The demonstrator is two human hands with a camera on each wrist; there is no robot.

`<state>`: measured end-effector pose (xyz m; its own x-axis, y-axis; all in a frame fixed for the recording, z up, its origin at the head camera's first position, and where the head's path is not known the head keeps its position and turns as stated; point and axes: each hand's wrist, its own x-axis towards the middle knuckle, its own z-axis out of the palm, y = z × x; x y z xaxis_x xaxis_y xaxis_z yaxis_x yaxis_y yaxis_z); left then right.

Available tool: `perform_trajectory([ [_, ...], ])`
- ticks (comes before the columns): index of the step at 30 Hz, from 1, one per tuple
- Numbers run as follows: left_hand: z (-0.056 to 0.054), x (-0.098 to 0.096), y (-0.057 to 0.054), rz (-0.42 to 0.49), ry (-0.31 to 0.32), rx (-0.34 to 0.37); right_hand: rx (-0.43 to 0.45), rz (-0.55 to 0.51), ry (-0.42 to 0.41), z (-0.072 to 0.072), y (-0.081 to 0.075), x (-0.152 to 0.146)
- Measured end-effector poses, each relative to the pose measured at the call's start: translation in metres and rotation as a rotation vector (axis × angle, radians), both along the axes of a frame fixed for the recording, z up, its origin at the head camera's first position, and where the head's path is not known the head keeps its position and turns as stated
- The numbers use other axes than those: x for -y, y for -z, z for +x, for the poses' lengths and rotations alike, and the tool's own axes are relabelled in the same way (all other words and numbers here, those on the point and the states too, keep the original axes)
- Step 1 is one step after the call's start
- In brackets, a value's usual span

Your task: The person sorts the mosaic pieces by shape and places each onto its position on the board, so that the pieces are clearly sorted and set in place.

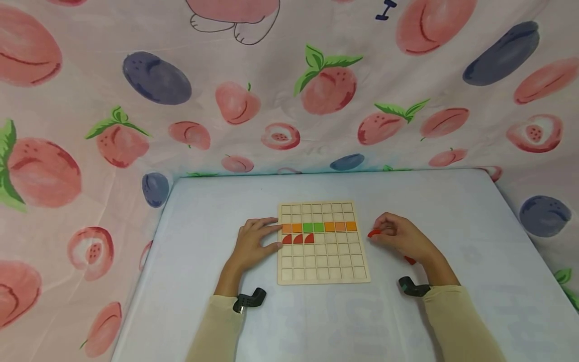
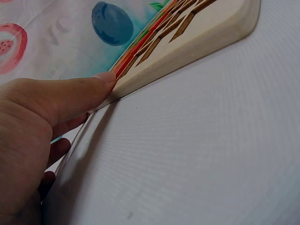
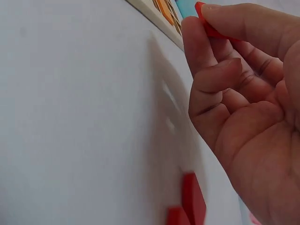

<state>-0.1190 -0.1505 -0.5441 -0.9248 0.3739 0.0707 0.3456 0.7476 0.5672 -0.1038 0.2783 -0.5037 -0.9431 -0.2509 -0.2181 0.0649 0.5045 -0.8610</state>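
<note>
A square wooden grid board (image 1: 323,261) lies on the table. One row across it holds orange and green tiles (image 1: 313,228); the row below has three red quarter-round pieces (image 1: 297,239) at its left end. My left hand (image 1: 251,244) touches the board's left edge with outstretched fingers, and its thumb (image 2: 89,93) rests against the wooden side. To the right of the board, my right hand (image 1: 400,239) pinches a red piece (image 3: 213,29) between thumb and index finger, held above the table. Loose red pieces (image 3: 193,199) lie beneath this hand, mostly hidden by it in the head view.
The table (image 1: 190,281) has a white cover. Behind it and at the sides hangs a fruit-print cloth (image 1: 280,115). Black wrist cameras are strapped to the left wrist (image 1: 250,300) and the right wrist (image 1: 413,287), below beige sleeves.
</note>
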Motion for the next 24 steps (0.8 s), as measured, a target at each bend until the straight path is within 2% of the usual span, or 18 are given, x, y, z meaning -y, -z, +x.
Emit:
perform_trajectory([
  [10, 0.000, -0.001, 0.000, 0.008, -0.004, -0.012, 0.042, -0.034, 0.013, -0.005, -0.003, 0.022],
  [17, 0.000, 0.000, 0.000, 0.007, 0.001, -0.015, 0.014, -0.074, -0.051, -0.013, 0.000, 0.035],
  [24, 0.000, 0.000, 0.001, 0.011, 0.002, -0.022, 0.014, -0.085, -0.043, -0.016, -0.003, 0.053],
])
